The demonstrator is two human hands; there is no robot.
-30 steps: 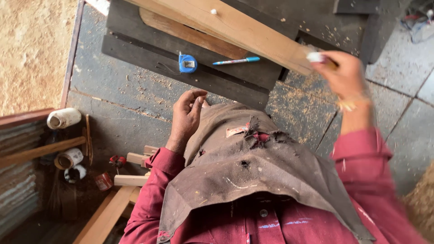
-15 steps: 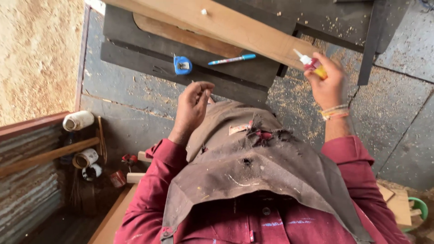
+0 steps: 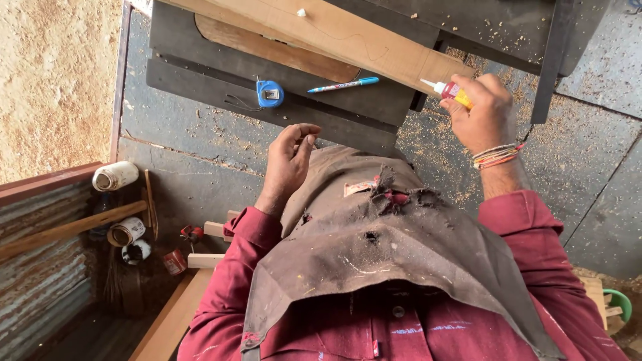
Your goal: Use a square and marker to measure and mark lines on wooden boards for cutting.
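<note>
My right hand (image 3: 485,113) grips a small red and yellow glue bottle (image 3: 451,92) with a white nozzle. The nozzle points at the near end of a light wooden plank (image 3: 354,40) that lies across a dark workbench (image 3: 221,80). My left hand (image 3: 289,160) hangs above my brown apron (image 3: 374,247), fingers curled loosely, and I cannot tell whether anything small is pinched in them. On the bench lie a blue tape measure (image 3: 269,93) and a blue pen (image 3: 342,85). A small white cap (image 3: 301,12) sits on the plank.
Sawdust covers the grey floor (image 3: 588,167) around the bench. At the left stand a white container (image 3: 115,176), small cans (image 3: 127,232), a wooden stick and corrugated metal sheet (image 3: 40,281). Wooden pieces (image 3: 204,261) lie by my left elbow. A green object (image 3: 622,304) sits at right.
My right hand lowered from a blurred raised position and turned the glue bottle so its nozzle points at the plank's end. My left hand stayed nearly still.
</note>
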